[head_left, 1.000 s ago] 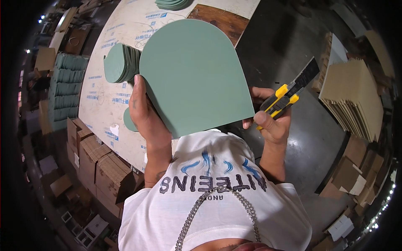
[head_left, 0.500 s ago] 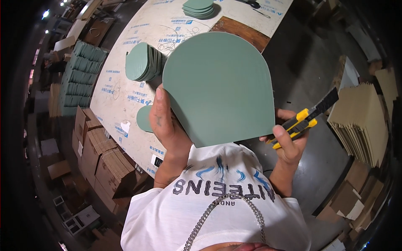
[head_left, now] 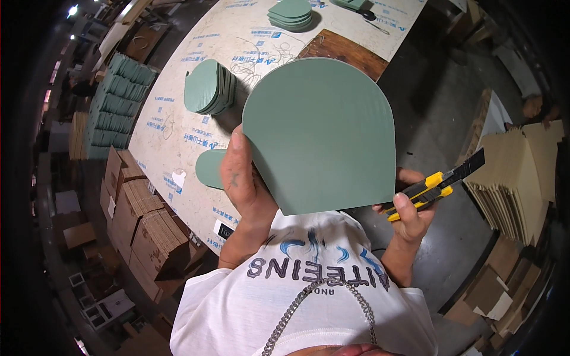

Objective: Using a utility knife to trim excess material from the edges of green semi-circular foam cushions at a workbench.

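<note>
A flat green panel (head_left: 320,136), rounded along its far side with a corner near my chest, is held up in front of me. My left hand (head_left: 240,178) grips its left edge, thumb on the face and the other fingers hidden behind. In my right hand (head_left: 409,207) is a yellow and black utility knife (head_left: 436,187), its dark blade extended and pointing away to the right. That hand is also at the panel's lower right edge; whether its fingers press on the panel is hard to tell.
On the white table (head_left: 178,127) stand a green stack (head_left: 205,86) and a farther stack of green pieces (head_left: 290,13). A brown board (head_left: 350,53) lies behind the panel. Cardboard stacks (head_left: 157,234) are at left, folded sheets (head_left: 510,184) at right. Another person's hand (head_left: 532,108) shows far right.
The panel and both hands have shifted slightly right and toward me in the picture. The view has moved a little too. My grips look the same.
</note>
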A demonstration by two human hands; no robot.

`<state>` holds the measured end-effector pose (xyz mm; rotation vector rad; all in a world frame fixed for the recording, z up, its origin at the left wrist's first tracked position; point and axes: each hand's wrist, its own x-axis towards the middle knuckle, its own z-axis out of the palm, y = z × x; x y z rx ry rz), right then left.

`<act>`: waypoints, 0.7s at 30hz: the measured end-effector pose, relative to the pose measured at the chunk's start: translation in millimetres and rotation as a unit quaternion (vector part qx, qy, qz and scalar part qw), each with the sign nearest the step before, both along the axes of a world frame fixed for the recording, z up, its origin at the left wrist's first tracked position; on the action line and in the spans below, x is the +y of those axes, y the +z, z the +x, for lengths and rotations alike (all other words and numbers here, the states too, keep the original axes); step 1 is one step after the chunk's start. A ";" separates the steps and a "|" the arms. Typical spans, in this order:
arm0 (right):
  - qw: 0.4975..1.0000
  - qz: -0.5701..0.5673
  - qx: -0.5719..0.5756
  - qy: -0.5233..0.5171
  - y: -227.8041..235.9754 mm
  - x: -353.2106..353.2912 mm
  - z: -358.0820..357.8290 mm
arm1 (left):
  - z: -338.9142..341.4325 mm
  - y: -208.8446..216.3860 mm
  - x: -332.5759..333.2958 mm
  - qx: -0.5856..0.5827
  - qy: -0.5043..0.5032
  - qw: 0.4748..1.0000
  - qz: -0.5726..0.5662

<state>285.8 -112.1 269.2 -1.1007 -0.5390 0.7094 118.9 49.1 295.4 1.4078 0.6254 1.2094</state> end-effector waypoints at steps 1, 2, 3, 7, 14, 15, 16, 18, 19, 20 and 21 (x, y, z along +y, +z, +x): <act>1.000 0.005 -0.001 0.005 -2.3 -2.1 0.3 | 10.2 3.7 -3.3 0.014 0.047 0.999 -0.004; 1.000 0.010 -0.002 0.010 -3.8 -4.1 -0.6 | 15.9 5.4 -4.1 0.028 0.093 0.995 -0.007; 1.000 0.011 -0.003 0.011 -3.8 -4.1 -2.4 | 17.6 1.5 0.3 0.027 0.094 0.995 -0.007; 0.978 0.100 -0.139 0.120 4.6 7.0 -3.8 | 40.6 -41.3 37.7 -0.096 0.013 0.937 -0.336; 0.991 0.102 -0.052 0.072 7.1 3.1 -24.3 | 78.5 -64.3 79.9 -0.466 -0.618 0.525 -0.353; 0.994 0.084 -0.041 0.054 2.2 0.7 -19.4 | 81.4 -57.4 79.5 -0.480 -0.627 0.521 -0.323; 0.996 0.071 -0.036 0.048 -1.5 -1.7 -13.7 | 83.3 -51.3 79.1 -0.494 -0.636 0.516 -0.292; 0.998 0.048 -0.027 0.034 -3.8 -3.5 -12.6 | 75.0 -38.2 75.0 -0.489 -0.619 0.515 -0.335; 0.998 0.046 -0.024 0.033 -1.8 -3.4 -15.6 | 70.5 -35.2 71.6 -0.482 -0.602 0.516 -0.373; 0.998 0.037 -0.019 0.043 0.0 -1.7 -21.2 | 94.0 -63.5 70.3 -0.552 -0.654 0.431 -0.286; 0.998 0.029 -0.012 0.047 2.9 -1.9 -23.3 | 88.3 -45.4 57.4 -0.551 -0.654 0.428 -0.292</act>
